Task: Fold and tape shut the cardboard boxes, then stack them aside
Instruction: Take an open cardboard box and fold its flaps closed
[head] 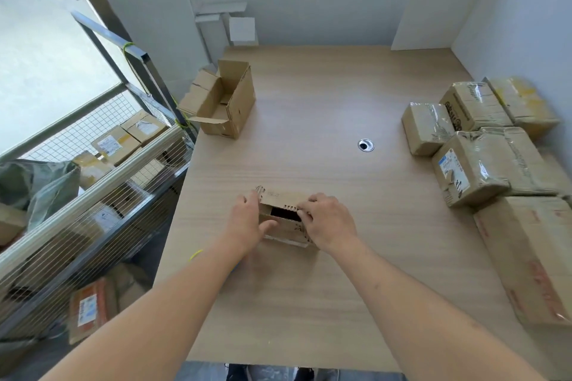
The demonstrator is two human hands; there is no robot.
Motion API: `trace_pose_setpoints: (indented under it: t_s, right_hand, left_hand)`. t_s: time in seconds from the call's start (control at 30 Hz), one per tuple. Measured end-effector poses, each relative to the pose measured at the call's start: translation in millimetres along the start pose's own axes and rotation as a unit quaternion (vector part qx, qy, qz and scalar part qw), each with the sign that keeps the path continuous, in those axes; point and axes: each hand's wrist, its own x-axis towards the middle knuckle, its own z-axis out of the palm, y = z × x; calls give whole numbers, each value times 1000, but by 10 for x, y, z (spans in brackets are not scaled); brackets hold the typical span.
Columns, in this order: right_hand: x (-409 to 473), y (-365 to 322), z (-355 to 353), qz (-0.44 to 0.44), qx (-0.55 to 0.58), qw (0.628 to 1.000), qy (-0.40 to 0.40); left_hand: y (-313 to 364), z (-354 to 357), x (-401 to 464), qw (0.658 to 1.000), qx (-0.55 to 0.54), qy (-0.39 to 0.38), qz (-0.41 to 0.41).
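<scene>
A small brown cardboard box (283,219) sits on the wooden table (325,288) in front of me, its top partly open with a dark gap between the flaps. My left hand (247,223) holds the box's left side, thumb against the front. My right hand (328,221) lies over the right end, fingers curled onto the top flap at the gap. An open, empty cardboard box (221,100) stands at the table's far left. Several taped boxes (476,139) are stacked along the right side.
A large flat box (532,257) lies at the right edge under the taped ones. A round cable hole (366,145) is in the table's middle. A wire-mesh cart (93,182) with parcels stands left of the table. White walls close the back and right.
</scene>
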Motion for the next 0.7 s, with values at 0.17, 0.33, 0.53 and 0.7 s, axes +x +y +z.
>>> trace_pose_setpoints:
  t_s: [0.17,0.33,0.53,0.7]
  right_hand:
    - [-23,0,152,22,-3,999,-26]
    - [45,-44,435,35,49,998,26]
    - [1,3,654,50,99,993,32]
    - [-44,34,646,33,109,993,24]
  left_hand:
    - [44,77,47,995,34,43,-82]
    - [-231,107,-18,992,38,10,-121]
    - [-1007,346,-255,977,48,-67,-198]
    - [-1490,626,-410,982,86,-106,-133]
